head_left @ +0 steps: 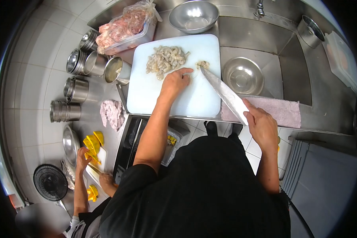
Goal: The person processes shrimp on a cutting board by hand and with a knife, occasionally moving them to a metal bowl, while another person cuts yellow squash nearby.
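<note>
On a white cutting board (146, 99) lies a pile of raw, peeled shrimp (166, 59). My left hand (175, 83) rests at the lower edge of the pile, its index finger pointing right; what lies under its fingers is hidden. My right hand (261, 123) grips the handle of a large knife (226, 93). The blade slants up and left across the board's right edge, its tip touching a small heap of scraps (202, 63).
A sink (301, 79) holds a metal bowl (243, 76). Another bowl (194, 16) and a tub of meat (125, 29) stand behind the board. Metal containers (76, 90) line the left. A co-worker's hands (82, 158) cut yellow pieces (93, 143). A pink towel (269, 111) lies at front.
</note>
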{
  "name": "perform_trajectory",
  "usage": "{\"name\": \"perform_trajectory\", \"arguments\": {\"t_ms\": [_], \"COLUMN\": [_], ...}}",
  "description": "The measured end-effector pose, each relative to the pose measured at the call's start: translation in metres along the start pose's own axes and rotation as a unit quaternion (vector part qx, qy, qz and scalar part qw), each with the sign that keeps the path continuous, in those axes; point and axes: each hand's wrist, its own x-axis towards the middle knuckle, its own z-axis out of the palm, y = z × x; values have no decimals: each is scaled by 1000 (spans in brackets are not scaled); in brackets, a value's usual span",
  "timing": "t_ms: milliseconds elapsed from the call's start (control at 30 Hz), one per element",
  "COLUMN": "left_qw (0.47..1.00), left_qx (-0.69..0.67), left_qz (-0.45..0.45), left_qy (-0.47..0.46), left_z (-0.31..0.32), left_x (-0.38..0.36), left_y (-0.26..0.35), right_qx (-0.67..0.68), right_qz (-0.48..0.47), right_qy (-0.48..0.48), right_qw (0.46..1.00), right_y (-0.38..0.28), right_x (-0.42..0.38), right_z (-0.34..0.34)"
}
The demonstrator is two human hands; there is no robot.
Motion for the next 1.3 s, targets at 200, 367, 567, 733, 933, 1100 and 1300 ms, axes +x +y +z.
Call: {"name": "perform_trajectory", "arguments": {"t_ms": [200, 367, 567, 733, 933, 1100, 1300], "left_qw": [999, 996, 995, 969, 912, 899, 968], "left_qx": [48, 91, -57, -57, 248, 292, 115], "left_qz": [-4, -5, -47, -44, -138, -154, 13], "left_qy": [2, 11, 70, 237, 295, 287, 224], "left_z": [-2, 2, -40, -142, -212, -201, -118], "left_x": [-9, -11, -26, -6, 30, 37, -3], "left_y": [-3, -6, -39, -104, -172, -203, -107], "right_qx": [5, -90, -120, -111, -83, -131, -22], "right_qz": [-48, -72, -101, -145, -201, -183, -150], "right_qy": [6, -45, -39, 2, 48, -9, 67], "right_qw": [999, 992, 987, 983, 975, 974, 986], "right_y": [-4, -10, -11, -7, -3, -3, 30], "right_x": [5, 17, 24, 30, 30, 36, 55], "right_z": [-1, -6, -13, -15, -12, -5, 7]}}
